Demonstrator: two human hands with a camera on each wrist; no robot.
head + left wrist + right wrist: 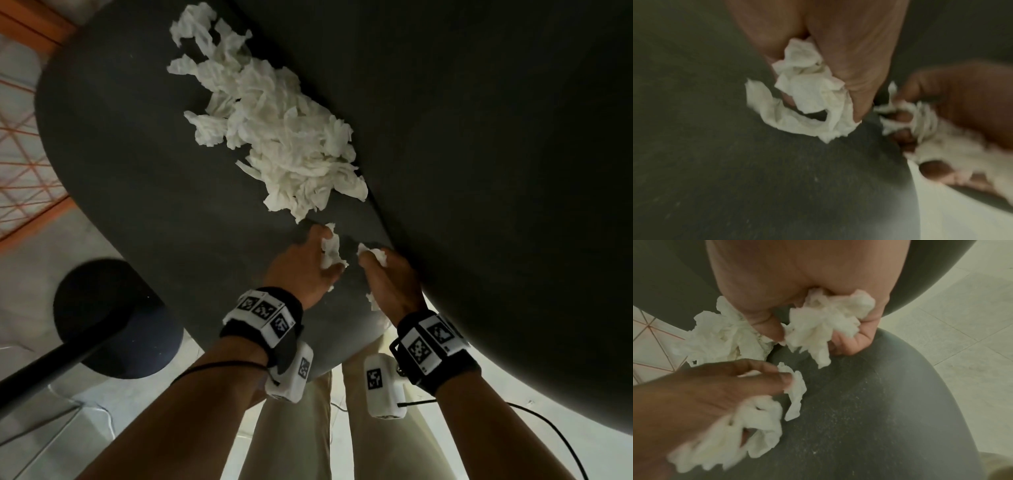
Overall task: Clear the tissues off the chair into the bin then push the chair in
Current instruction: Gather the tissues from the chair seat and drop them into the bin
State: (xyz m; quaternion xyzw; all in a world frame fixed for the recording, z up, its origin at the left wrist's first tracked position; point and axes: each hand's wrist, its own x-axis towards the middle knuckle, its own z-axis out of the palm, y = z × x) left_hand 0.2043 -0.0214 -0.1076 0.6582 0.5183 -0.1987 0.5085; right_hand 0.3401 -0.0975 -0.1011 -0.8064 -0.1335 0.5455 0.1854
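A long heap of crumpled white tissues (274,126) lies on the dark grey chair seat (137,154), along the crease where the backrest (479,137) rises. My left hand (308,263) grips a tissue wad (330,248) just below the heap's near end; in the left wrist view the wad (809,97) hangs from curled fingers (855,65). My right hand (390,277) beside it clutches another tissue clump (375,255), seen bunched in the palm (828,321) in the right wrist view. The bin is out of sight.
A black round stool or base (113,318) with a dark pole stands at the lower left on the pale tiled floor (27,291). An orange-lined patterned panel (24,154) lies left of the chair. My legs (308,428) stand at the seat's near edge.
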